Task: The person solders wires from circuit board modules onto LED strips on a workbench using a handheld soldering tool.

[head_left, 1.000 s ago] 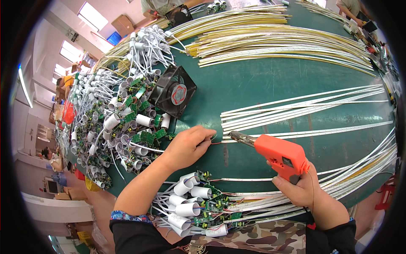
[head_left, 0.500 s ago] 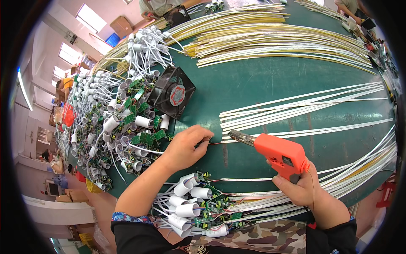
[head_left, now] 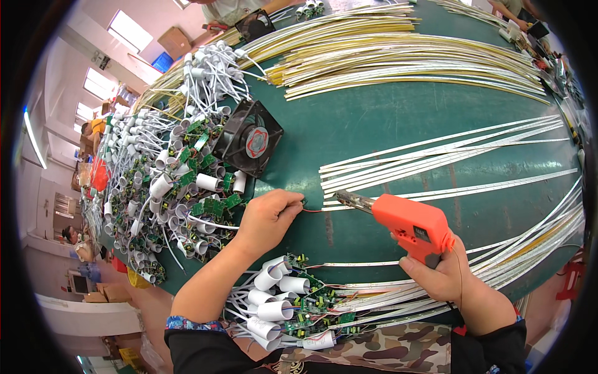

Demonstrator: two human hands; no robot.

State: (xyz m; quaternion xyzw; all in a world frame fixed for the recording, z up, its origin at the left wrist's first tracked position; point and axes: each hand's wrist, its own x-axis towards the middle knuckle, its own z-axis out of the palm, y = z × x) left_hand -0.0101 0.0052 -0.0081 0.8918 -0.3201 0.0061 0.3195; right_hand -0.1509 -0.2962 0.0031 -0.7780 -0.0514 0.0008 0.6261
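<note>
My right hand (head_left: 439, 277) is wrapped round the grip of an orange-red soldering gun (head_left: 410, 217). Its metal tip (head_left: 349, 199) points left, over the ends of white LED strips (head_left: 448, 192) lying on the green table. My left hand (head_left: 265, 221) is closed in a pinch beside those ends. From its fingertips a thin red wire (head_left: 313, 210) runs to the end of one strip. A small dark bit shows at the fingertips, too small to name. Nearer me, white lamp caps (head_left: 276, 310) with green circuit boards (head_left: 303, 321) lie wired to more strips.
A black fan (head_left: 250, 140) stands beyond my left hand. Left of it is a large heap of white caps, cables and boards (head_left: 187, 181). Bundles of strips (head_left: 411, 65) lie across the far side. Other people (head_left: 230, 9) are at the far edge.
The view has shifted slightly. My left hand's pinch is a little farther left, and more red wire shows between it and the strip. The soldering gun stays over the strip ends.
</note>
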